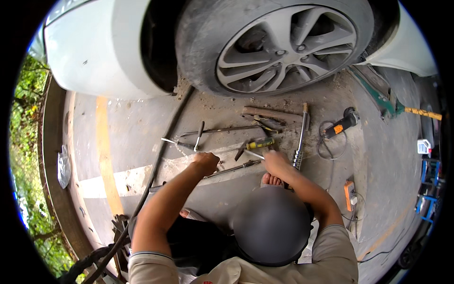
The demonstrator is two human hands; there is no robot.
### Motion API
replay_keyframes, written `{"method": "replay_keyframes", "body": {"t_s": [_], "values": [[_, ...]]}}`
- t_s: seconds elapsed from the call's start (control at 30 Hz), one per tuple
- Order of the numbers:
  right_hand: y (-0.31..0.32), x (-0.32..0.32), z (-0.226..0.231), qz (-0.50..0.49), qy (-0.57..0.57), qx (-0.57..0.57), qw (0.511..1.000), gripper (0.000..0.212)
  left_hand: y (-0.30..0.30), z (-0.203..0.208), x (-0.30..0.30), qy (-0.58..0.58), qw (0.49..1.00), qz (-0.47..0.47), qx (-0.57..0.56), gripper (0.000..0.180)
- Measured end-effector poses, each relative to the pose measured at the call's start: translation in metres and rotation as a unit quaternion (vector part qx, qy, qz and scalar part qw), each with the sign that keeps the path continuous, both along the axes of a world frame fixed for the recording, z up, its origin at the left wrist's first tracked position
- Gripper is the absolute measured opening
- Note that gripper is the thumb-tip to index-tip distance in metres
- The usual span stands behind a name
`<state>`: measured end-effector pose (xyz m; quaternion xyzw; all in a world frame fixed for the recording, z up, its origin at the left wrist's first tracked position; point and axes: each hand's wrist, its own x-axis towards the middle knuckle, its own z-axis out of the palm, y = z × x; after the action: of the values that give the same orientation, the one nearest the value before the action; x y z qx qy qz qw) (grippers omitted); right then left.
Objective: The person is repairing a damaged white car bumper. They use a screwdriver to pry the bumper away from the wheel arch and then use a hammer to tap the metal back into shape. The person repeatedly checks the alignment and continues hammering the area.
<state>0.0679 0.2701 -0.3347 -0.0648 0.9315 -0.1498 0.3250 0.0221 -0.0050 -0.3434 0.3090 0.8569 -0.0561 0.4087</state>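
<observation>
I cannot tell whether the left hand (205,164) or right hand (277,163) pinches anything in its grip. A wheel (293,57) blocks ahead; a black hose (159,156) slants left, a grinder (341,125) lies right.

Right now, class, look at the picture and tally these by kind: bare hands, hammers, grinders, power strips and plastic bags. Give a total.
Bare hands, left hand and right hand: 2
Hammer: 1
Grinder: 1
Power strip: 1
Plastic bag: 1
Total: 6
</observation>
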Motion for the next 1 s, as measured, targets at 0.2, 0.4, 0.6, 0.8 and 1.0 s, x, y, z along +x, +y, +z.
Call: {"method": "replay_keyframes", "body": {"t_s": [0.2,0.4,0.6,0.8,1.0], "values": [[0.066,0.053,0.026,-0.079,-0.135,-0.317,0.935,0.037,0.061,-0.009,-0.012,0.061,0.944,0.303,0.114,0.028],[0.074,0.103,0.001,-0.096,-0.066,-0.183,0.976,0.037,0.087,-0.014,-0.018,0.064,0.952,0.265,0.137,0.029],[0.070,0.103,0.002,-0.170,-0.069,-0.200,0.962,0.040,0.080,-0.033,-0.008,0.052,0.946,0.301,0.108,0.029],[0.063,0.060,0.038,-0.272,-0.038,-0.423,0.863,0.027,0.062,-0.002,-0.061,0.337,0.857,0.257,0.294,0.019],[0.009,-0.038,0.195,-0.125,0.314,-0.502,0.796,0.025,0.086,0.170,-0.117,-0.023,0.479,0.442,0.758,0.020]]}}
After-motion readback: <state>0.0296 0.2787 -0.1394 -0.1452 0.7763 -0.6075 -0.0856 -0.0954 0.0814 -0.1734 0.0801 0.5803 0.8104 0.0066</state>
